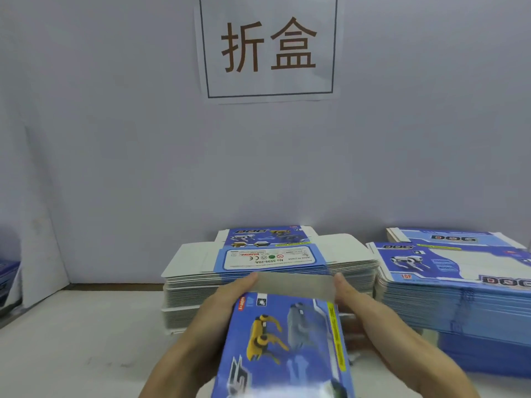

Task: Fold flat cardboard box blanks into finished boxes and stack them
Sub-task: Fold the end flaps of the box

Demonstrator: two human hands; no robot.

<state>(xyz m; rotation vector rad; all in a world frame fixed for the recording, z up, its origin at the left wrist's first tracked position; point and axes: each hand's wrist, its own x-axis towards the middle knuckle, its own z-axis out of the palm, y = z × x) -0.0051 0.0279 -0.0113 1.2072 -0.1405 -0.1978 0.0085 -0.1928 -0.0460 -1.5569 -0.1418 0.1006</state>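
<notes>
The printed box sits near centre above the worktop, in front of the stack of flat blanks, with the left hand and right hand clamped on its long sides, each grip curled by the far grey flap. It looks light, thin and easily creased with a slick print, so holding along the folded edges, not the panel faces, seems safest.

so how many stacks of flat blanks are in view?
3 clear: centre stack behind the held box, right front stack, right rear stack against the wall. Blue cardboard at the left edge may be a fourth.
</notes>
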